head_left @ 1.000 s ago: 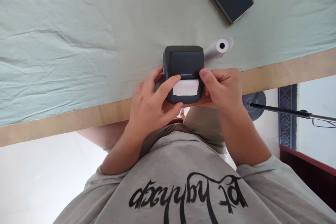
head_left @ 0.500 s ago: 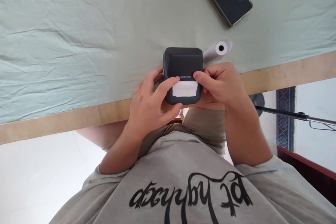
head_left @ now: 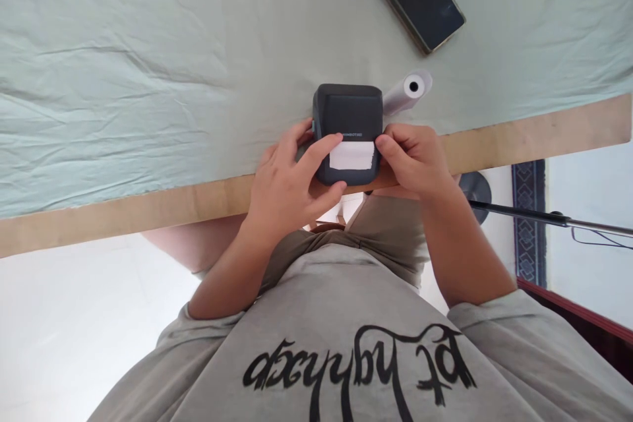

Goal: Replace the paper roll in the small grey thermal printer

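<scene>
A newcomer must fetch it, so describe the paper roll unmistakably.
Start with the cloth-covered table, and find the dark printer at its near edge. Just beyond the right hand, beside the printer, lies the paper roll. It is a white cylinder with a dark round centre, whereas the printer and phone are dark.

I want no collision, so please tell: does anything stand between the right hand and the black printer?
Nothing visible does: the right hand touches the black printer at its right edge; the paper roll lies beyond them.

On the table (head_left: pixel 99 225), pale cloth (head_left: pixel 198 46) bears a phone (head_left: pixel 418 0) and paper roll (head_left: pixel 400 99)
</scene>
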`<state>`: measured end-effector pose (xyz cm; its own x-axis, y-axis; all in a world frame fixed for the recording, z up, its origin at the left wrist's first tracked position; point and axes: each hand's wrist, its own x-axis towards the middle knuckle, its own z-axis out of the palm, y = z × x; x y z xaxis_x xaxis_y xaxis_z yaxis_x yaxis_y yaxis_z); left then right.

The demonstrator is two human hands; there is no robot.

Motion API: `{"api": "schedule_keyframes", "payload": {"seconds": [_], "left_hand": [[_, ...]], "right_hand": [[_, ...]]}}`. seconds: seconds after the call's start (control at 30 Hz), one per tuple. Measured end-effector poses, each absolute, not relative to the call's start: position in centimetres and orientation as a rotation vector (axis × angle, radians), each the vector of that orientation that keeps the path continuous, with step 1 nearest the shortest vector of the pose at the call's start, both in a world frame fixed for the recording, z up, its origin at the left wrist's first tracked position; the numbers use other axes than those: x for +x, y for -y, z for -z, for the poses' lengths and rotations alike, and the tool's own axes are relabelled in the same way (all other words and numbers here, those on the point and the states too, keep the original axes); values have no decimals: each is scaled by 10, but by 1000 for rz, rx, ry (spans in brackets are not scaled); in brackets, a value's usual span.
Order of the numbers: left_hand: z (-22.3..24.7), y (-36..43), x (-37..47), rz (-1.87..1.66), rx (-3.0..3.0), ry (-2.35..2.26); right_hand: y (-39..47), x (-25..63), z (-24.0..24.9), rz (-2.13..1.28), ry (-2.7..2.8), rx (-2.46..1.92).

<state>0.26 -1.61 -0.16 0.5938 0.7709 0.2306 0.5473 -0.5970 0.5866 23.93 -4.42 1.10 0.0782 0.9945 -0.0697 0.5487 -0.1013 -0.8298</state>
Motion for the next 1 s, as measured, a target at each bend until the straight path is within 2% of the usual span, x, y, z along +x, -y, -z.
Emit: {"api": "schedule_keyframes", "payload": {"seconds": [0.23,0.7,1.0], "left_hand": [[-4,15,8,-605,2297,-1134],[-4,9,5,-610,2299,-1050],[5,18,4,-527,2316,-1187]], "right_hand": [[47,231,-3,-561,1567,-1702],[53,229,-5,-554,1577,-1706],[47,233,-9,-618,1622,-1674]]}}
